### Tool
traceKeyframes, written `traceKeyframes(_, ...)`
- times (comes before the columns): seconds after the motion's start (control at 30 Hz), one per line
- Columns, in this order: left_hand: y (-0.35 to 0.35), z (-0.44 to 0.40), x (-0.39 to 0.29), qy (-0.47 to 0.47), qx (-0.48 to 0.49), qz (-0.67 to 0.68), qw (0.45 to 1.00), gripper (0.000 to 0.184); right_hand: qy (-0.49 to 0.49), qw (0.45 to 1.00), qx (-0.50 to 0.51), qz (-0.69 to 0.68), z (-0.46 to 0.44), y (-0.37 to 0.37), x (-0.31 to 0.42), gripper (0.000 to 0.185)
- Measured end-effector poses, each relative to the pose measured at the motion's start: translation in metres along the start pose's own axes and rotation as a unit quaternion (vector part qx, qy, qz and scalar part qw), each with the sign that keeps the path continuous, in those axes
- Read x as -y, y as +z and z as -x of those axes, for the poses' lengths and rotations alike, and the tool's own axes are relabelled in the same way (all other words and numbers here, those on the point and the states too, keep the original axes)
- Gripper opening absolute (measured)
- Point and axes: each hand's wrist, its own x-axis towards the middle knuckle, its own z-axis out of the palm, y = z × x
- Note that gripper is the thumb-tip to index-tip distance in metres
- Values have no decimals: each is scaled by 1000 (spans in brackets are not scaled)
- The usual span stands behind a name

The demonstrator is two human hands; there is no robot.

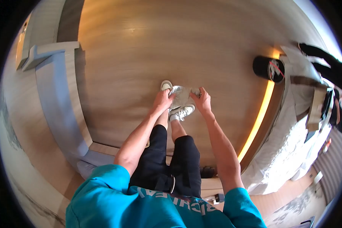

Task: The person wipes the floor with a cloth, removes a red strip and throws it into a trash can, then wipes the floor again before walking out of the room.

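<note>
Between my two hands a thin, whitish, crumpled sheet [183, 95] is stretched out above the floor; whether it is cloth, tissue or plastic I cannot tell. My left hand [164, 100] pinches its left edge, with the fingers pressed together. At the opposite edge, my right hand [203, 100] grips it between thumb and fingers. Below the sheet are my feet in white sneakers; the left shoe [165, 85] shows beyond my left hand, and the laced right shoe [183, 111] is partly covered by the sheet.
A wooden floor [140, 49] spreads ahead. On the left runs a blue-grey cushioned bench [60, 102]. To the right stand a black waste bin [263, 67] with litter inside and a bed with rumpled white bedding [273, 163], lit along its base. Dark clothing [325, 57] lies at the bed's far end.
</note>
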Motion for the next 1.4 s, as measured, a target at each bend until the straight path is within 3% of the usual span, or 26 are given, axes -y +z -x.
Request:
traceKeyframes(0.2,-40,-5,20,-5,-51,43,998,32,-63,996,48,30,-30,32,39,37)
traceKeyframes(0.27,-43,-4,23,-42,-65,98,992,33,-38,996,79,16,-35,36,49,39)
traceKeyframes(0.33,-46,-1,17,-25,-100,116,988,33,-101,992,76,27,-42,40,55,40)
traceKeyframes(0.4,-48,-3,7,-59,-81,31,994,32,-85,988,123,30,-56,38,55,40)
traceKeyframes(0.5,-37,-15,-4,-75,-93,44,992,29,-72,986,139,58,-74,25,46,38)
traceKeyframes(0.67,-13,-32,-71,-125,-68,33,989,29,-86,980,173,50,-104,-45,35,36)
traceKeyframes(0.77,16,-59,-108,-84,-38,35,995,31,-121,971,184,94,-139,-109,53,33)
traceKeyframes(0.97,8,-122,-222,-71,-139,86,984,28,-105,970,186,115,-232,-182,87,33)
traceKeyframes(1.07,-3,-144,-244,-112,-205,131,964,25,-179,964,169,97,-272,-181,121,36)
traceKeyframes(1.13,-14,-152,-245,-134,-306,151,930,24,-229,940,200,153,-298,-165,151,38)
traceKeyframes(1.2,-35,-156,-259,-210,-310,197,906,27,-176,924,282,186,-321,-148,180,40)
traceKeyframes(1.27,-46,-163,-249,-246,-313,250,882,30,-238,907,302,173,-344,-125,198,43)
traceKeyframes(1.33,-58,-176,-228,-197,-365,300,859,31,-289,862,349,226,-361,-101,239,39)
traceKeyframes(1.4,-61,-194,-214,-225,-349,331,847,32,-294,836,392,245,-387,-82,261,34)
